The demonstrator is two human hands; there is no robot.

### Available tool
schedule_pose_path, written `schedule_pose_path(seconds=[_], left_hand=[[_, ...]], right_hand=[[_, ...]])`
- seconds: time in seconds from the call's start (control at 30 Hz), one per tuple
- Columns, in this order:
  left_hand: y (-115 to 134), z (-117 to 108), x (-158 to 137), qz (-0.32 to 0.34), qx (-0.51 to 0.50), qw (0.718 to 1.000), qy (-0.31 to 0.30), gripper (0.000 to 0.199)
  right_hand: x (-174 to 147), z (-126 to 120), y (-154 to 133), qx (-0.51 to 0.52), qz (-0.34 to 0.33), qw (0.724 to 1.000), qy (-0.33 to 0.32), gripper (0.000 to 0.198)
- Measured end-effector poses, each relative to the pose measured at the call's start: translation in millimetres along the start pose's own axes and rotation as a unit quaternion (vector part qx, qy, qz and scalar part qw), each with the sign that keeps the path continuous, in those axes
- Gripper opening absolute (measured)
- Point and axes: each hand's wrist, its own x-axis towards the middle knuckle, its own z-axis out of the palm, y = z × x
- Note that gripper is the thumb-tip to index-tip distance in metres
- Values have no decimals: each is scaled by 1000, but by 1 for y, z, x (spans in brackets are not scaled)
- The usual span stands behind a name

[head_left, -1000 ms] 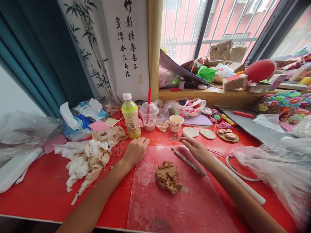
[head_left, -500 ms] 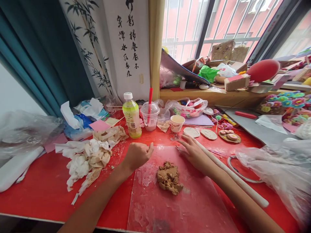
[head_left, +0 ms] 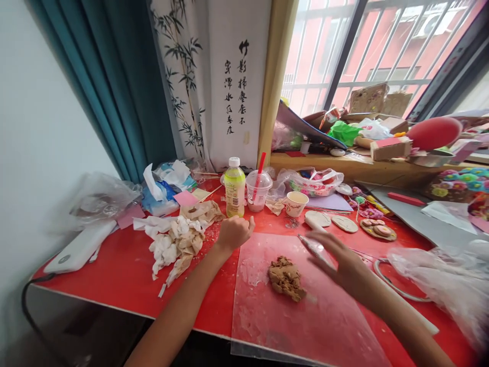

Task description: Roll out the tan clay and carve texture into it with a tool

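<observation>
Currently, clay [head_left: 286,279] sits on the plastic sheet [head_left: 263,318]. Left hand [head_left: 236,233] curled, apparently empty, near the bottle [head_left: 234,192]; a forward nudge could topple it. Right hand [head_left: 349,267] spread by the stick [head_left: 311,246], contact unclear.

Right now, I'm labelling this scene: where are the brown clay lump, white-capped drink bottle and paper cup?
Brown clay lump [head_left: 286,279], head view: middle of its top.
White-capped drink bottle [head_left: 234,191], head view: its label.
Paper cup [head_left: 296,207], head view: outer wall.
</observation>
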Motion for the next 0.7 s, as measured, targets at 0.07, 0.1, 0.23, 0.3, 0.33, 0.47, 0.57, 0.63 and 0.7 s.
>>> schedule_pose_path(seconds=[0.07,0.1,0.23,0.3,0.33,0.47,0.57,0.63,0.7], left_hand=[[-1,1,0,-2,-2,1000,-5,50],[-1,1,0,-1,-4,1000,-8,50],[3,0,0,22,-22,999,-24,50],[5,-1,0,37,-32,998,-27,50],[5,-1,0,43,-36,998,-28,50],[3,2,1,53,-33,998,-26,50],[0,6,1,57,-25,998,-33,51],[0,9,0,62,-20,997,-43,51],[0,11,0,70,-17,996,-54,51]], right_hand=[[-28,-2,-32,-1,-63,997,-55,50],[-42,-1,-47,5,-92,992,-87,50],[-85,7,-80,11,-82,989,-123,57],[-95,14,-79,-5,-78,993,-91,57],[-98,17,-76,-14,-89,993,-71,57],[-99,26,-63,-50,-147,987,-31,54],[-101,29,-59,-83,-146,985,-40,47],[-104,31,-57,-109,-136,984,-37,41],[-109,34,-56,-139,-112,984,-13,41]])
